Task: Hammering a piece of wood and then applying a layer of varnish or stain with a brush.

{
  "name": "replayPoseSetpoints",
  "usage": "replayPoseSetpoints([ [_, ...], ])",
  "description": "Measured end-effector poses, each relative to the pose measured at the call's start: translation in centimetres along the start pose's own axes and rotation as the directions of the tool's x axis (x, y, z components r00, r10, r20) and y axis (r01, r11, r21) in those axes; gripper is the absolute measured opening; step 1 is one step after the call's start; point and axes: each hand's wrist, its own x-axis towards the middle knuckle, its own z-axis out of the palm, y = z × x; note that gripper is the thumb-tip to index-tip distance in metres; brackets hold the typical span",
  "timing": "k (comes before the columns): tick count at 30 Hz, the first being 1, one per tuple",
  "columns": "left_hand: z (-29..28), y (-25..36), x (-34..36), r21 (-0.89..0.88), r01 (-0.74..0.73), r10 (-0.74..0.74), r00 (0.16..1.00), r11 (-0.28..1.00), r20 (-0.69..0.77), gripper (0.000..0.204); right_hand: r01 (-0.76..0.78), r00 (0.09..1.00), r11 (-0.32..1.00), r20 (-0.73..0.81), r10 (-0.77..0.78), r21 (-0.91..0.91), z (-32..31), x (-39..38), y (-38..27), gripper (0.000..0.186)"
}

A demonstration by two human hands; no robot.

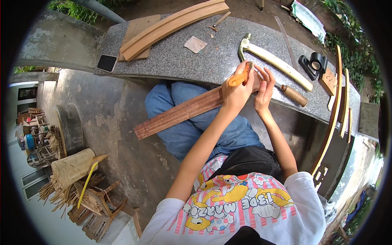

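My left hand point(237, 93) is closed round an orange-handled tool point(238, 80), whose working end is mostly hidden by the fingers. The tool lies over the upper end of a reddish-brown wooden board point(179, 113), which slants down to the left across my jeans. Close by, at the board's end, my right hand point(264, 90) has its fingers apart and loosely bent; how far it touches the board is hard to see. Just beyond lie a hammer point(281, 67) with a pale handle and a wooden-handled tool point(294, 96), its thin shank running toward my right hand.
On the granite table point(163, 67) lie a curved wooden piece point(173, 29), a phone point(107, 63), a small pale square point(195, 45), a thin metal strip point(286, 41), a black device point(315, 65) and a wood block point(328, 81). Long curved strips point(332, 118) lean at the right edge.
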Motion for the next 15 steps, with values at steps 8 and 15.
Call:
replayPoseSetpoints([
  [8, -4.3, -2.4, -5.4, -0.043, 0.049, -0.056, 0.981, 0.998, -0.186, 0.028, -0.121, 0.992, 0.966, -0.005, 0.125, 0.229, -0.2, 0.1, 0.0, 0.04],
  [15, -23.4, -8.5, -13.7, 0.14, 0.333, -0.163, 0.734, 0.932, -0.659, 0.028, -0.129, 0.991, 0.96, 0.002, 0.133, 0.248, -0.5, 0.3, -0.1, 0.038],
])
